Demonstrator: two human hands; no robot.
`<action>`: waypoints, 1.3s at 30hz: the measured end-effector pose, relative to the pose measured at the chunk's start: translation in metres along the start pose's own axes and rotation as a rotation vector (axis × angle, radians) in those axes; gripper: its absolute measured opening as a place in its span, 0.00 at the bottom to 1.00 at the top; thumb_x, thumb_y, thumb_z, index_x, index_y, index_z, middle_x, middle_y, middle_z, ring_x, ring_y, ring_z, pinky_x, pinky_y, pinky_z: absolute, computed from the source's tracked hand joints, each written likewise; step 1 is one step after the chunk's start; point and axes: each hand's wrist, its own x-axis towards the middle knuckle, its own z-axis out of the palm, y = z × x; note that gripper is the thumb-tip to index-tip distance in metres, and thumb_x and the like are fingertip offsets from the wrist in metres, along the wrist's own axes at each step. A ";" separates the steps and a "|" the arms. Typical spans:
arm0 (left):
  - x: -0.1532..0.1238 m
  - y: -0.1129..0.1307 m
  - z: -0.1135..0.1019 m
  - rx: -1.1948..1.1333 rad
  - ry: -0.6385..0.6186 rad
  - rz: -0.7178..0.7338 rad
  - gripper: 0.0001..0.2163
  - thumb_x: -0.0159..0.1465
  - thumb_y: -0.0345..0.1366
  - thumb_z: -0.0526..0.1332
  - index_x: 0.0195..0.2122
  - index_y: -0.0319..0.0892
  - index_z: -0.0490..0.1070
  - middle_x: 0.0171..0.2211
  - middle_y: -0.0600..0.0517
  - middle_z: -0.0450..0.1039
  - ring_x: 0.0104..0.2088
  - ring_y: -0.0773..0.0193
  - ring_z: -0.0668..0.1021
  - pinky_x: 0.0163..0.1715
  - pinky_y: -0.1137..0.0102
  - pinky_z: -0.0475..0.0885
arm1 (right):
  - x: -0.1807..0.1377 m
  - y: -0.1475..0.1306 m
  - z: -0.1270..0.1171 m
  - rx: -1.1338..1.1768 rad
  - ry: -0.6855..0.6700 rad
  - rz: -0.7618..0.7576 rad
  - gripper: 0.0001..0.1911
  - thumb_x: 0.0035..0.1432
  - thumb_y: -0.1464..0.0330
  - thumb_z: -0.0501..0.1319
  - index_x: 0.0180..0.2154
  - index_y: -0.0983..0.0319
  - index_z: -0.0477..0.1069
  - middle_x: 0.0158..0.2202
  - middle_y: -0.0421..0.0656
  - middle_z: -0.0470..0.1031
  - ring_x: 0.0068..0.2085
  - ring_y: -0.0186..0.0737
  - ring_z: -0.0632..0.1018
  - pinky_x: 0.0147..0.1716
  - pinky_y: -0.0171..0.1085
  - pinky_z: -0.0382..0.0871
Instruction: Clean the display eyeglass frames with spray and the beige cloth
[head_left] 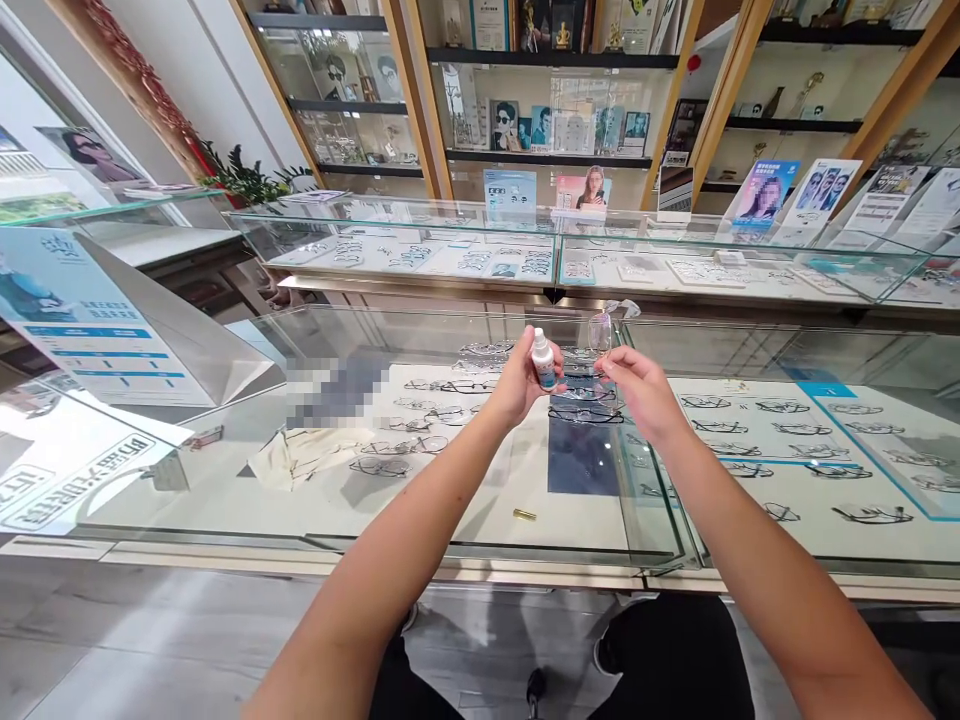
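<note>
My left hand [519, 382] is closed around a small white spray bottle [543, 362] with a blue label, held upright above the glass counter. To its right, my right hand [637, 388] pinches a pair of eyeglasses [600, 333] by a thin part of the frame. The lens stands up above my fingertips, and a pale piece sticks out at the upper right. Bottle and eyeglasses are a short distance apart. Beneath both hands, rows of eyeglass frames [586, 413] lie inside the display case.
A cream cloth [304, 455] lies crumpled on the glass counter [450, 525] at left. A large tented sign [97, 310] stands farther left. Behind runs a second glass case [420, 225] bearing standing cards [510, 197]. A small gold-coloured piece [524, 515] shows near the front edge.
</note>
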 end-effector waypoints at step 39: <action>0.008 0.002 -0.020 0.537 0.034 0.366 0.24 0.73 0.61 0.57 0.35 0.45 0.72 0.34 0.50 0.72 0.37 0.57 0.71 0.43 0.63 0.67 | 0.005 -0.006 0.001 0.263 -0.007 0.070 0.21 0.49 0.50 0.83 0.35 0.54 0.81 0.43 0.41 0.81 0.44 0.42 0.77 0.40 0.39 0.71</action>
